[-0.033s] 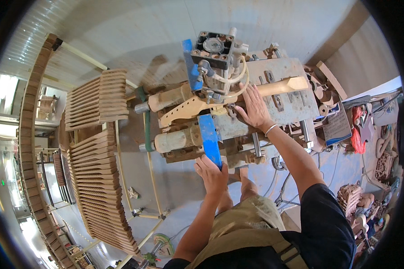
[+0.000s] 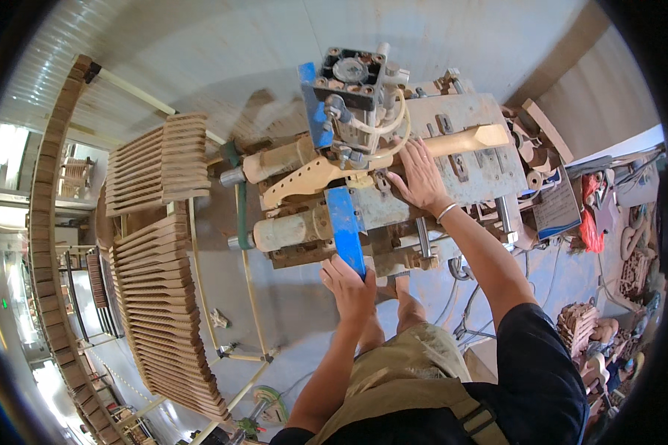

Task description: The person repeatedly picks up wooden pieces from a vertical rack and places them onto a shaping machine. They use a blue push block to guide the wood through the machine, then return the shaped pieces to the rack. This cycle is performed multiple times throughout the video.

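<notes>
A pale wooden guitar neck (image 2: 464, 142) lies across a worn metal machine (image 2: 382, 208), with its drilled headstock pointing left. My right hand (image 2: 421, 176) rests open over the neck's near edge and the metal plate, fingers stretched toward the far side. Closer to me, my left hand (image 2: 348, 285) is closed around the near end of a flat blue bar (image 2: 344, 226). That bar reaches up to the neck beside the headstock. Above the neck stands a clamp cylinder (image 2: 349, 73) with hoses; a second blue piece (image 2: 314, 104) shows at its left.
Many wooden neck blanks (image 2: 159, 297) are stacked on a rack at the left, with another stack (image 2: 156, 159) behind. A curved row of wood pieces (image 2: 48, 245) runs along the far left. Cables, a red bag (image 2: 591, 230) and a printed sheet (image 2: 557, 208) are at the right.
</notes>
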Demonstrator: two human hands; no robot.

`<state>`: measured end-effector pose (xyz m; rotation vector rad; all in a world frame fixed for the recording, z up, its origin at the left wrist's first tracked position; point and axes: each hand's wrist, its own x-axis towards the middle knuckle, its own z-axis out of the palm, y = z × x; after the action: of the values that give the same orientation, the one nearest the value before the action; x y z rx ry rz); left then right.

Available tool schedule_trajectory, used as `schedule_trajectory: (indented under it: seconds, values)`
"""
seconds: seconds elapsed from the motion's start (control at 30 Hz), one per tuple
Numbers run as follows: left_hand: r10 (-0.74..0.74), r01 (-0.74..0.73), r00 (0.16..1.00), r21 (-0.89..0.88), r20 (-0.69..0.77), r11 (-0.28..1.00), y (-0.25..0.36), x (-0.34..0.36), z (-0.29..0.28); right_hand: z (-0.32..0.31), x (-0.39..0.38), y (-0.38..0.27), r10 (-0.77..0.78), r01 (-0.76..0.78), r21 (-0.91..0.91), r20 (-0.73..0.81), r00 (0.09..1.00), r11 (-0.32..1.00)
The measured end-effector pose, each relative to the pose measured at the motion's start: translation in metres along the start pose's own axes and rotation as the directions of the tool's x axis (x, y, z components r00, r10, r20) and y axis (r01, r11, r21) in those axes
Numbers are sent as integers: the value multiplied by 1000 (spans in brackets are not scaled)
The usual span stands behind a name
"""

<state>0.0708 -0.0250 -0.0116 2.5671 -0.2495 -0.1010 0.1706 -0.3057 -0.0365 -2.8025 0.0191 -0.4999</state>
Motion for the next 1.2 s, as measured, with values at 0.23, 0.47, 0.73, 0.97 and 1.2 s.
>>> schedule_trajectory:
  seconds: [0.23, 0.47, 0.73, 0.97, 1.2]
  values:
    - [21, -22, 1000, -67, -17, 997, -3, -8, -5, 5, -4, -7, 29, -29, -2, 2, 1000, 1000]
    - [64, -63, 998, 35, -22, 997, -27, -50, 9, -8, -33, -22, 31, -32, 35, 18, 999, 999]
    - [-56, 59, 997, -77, 47, 995, -32, -127, -3, -17, -99, -45, 67, -68, 0, 189, 980, 998]
    - [-38, 53, 993, -130, 114, 990, -31, -145, -13, 40, -216, 11, 43, -108, 136, 408, 912, 985]
    - [-43, 44, 995, -18, 86, 999, -25, -129, -5, 47, -250, 47, 198, -219, -35, 582, 789, 975]
